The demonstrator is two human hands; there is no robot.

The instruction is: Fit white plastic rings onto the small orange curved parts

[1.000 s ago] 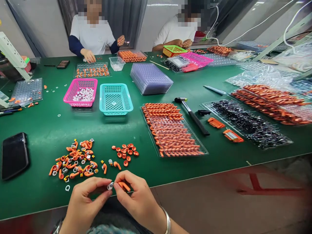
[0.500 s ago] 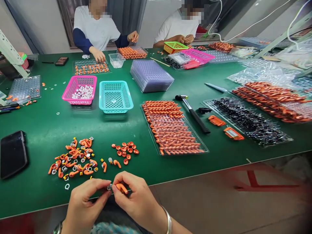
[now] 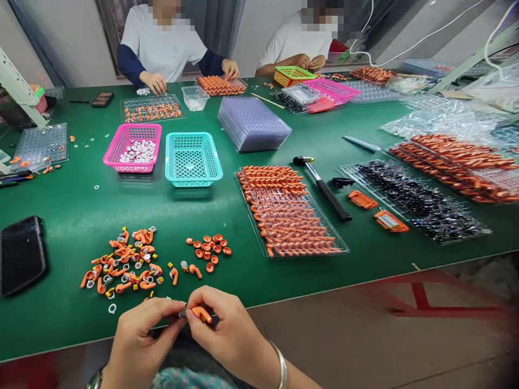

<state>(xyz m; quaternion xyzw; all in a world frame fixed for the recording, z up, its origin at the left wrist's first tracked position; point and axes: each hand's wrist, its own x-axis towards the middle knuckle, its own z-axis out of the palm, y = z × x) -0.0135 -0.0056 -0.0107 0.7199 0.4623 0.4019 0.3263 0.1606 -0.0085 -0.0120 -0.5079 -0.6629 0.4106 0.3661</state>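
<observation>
At the near edge of a green table (image 3: 81,210), a small orange part (image 3: 201,314) is being pinched between thumb and fingers of the right hand (image 3: 227,329), while a tiny silvery ring piece (image 3: 183,312) is being pressed against its end by the closed fingertips of the left hand (image 3: 140,337). Both hands are being held just above the table edge, close to the body, seemingly so the small pieces can be steadied and seen.

Loose orange parts and rings (image 3: 121,262) are lying scattered just beyond the hands, within easy reach, with a cluster of round orange caps (image 3: 208,248) beside them. A black phone (image 3: 22,254) is lying at the far left. Further back, a pink basket (image 3: 133,147) of white pieces and a teal basket (image 3: 193,159) are standing side by side. To the right, a clear tray of orange parts (image 3: 290,213) is laid out in rows, a hammer (image 3: 324,189) lying next to it. Across the table, two other people (image 3: 162,48) are being occupied with their own trays.
</observation>
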